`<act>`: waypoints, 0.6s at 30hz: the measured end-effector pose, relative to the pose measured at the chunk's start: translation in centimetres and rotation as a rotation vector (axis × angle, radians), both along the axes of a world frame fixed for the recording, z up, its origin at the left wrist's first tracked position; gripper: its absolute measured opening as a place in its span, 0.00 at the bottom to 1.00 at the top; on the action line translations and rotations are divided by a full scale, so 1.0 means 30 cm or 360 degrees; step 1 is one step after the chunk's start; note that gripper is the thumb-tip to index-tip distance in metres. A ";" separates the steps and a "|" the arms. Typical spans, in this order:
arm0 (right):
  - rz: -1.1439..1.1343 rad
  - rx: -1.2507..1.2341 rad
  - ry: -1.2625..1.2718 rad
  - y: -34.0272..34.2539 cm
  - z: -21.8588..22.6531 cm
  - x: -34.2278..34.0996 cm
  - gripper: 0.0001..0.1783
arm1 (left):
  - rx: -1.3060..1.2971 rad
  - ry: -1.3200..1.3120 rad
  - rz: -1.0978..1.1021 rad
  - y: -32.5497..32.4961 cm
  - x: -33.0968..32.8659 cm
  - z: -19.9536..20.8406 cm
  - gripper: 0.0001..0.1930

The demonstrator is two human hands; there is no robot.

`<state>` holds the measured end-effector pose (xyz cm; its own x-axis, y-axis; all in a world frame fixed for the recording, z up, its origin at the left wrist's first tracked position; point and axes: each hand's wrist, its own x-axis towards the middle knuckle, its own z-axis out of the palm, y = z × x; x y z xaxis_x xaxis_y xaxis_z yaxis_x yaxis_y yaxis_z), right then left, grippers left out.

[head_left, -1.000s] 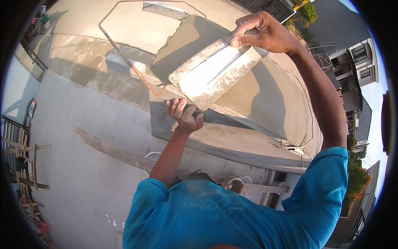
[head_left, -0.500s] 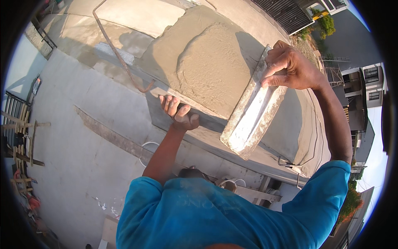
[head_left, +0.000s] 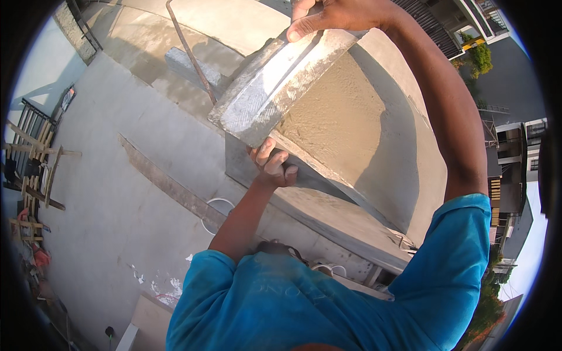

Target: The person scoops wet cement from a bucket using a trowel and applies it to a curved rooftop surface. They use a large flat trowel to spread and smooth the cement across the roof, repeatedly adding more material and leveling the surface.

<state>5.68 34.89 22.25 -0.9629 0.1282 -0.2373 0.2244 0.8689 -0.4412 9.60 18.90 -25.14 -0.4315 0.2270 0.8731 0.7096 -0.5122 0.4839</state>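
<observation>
A layer of wet mortar covers the top of a raised concrete ledge. My right hand is closed on a plastering float, a long pale trough-shaped tool with a ridged, mortar-crusted border. The float lies over the left part of the mortar and hides what is beneath it. Along the ledge's near edge runs a mortar-smeared straight board. My left hand is curled up against that board from below, fingers wrapped on its edge just under the float's near end.
A bent rusty steel bar clamps down at the ledge's left, near a whitish block. Another metal clamp sits farther right. Below stand a long plank and a white bucket. Wooden scraps line the far left.
My right hand has swept the float leftward and away across the mortar, from the right side to above my left hand. The mortar behind it looks smoother. My left hand keeps its grip.
</observation>
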 end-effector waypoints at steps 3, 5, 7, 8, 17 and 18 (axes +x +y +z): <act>0.0105 0.0146 0.0014 0.065 -0.045 0.002 0.15 | 0.0207 0.0113 0.0351 -0.008 -0.031 0.313 0.19; 0.0116 0.0030 -0.0061 0.035 -0.034 -0.032 0.14 | 0.0221 0.0109 0.0359 -0.011 -0.048 0.316 0.19; 0.0149 -0.0134 -0.0068 0.036 -0.036 -0.047 0.13 | 0.0118 0.0156 0.0366 -0.030 -0.050 0.290 0.21; 0.0255 -0.0038 -0.0100 0.039 -0.027 -0.067 0.13 | 0.0009 0.0202 0.0390 -0.047 -0.060 0.253 0.23; 0.0400 0.0009 -0.0247 0.049 -0.011 0.109 0.13 | 0.0011 0.0389 0.0420 0.001 -0.088 0.212 0.21; 0.0329 -0.0091 -0.0300 0.038 -0.006 0.150 0.13 | 0.0026 0.0343 0.0382 0.012 -0.082 0.226 0.21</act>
<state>10.17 36.03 22.05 -0.9054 -0.0852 -0.4159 0.1277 0.8797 -0.4581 7.13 19.27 -18.36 -0.2761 0.1266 0.9528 0.8962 -0.3242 0.3028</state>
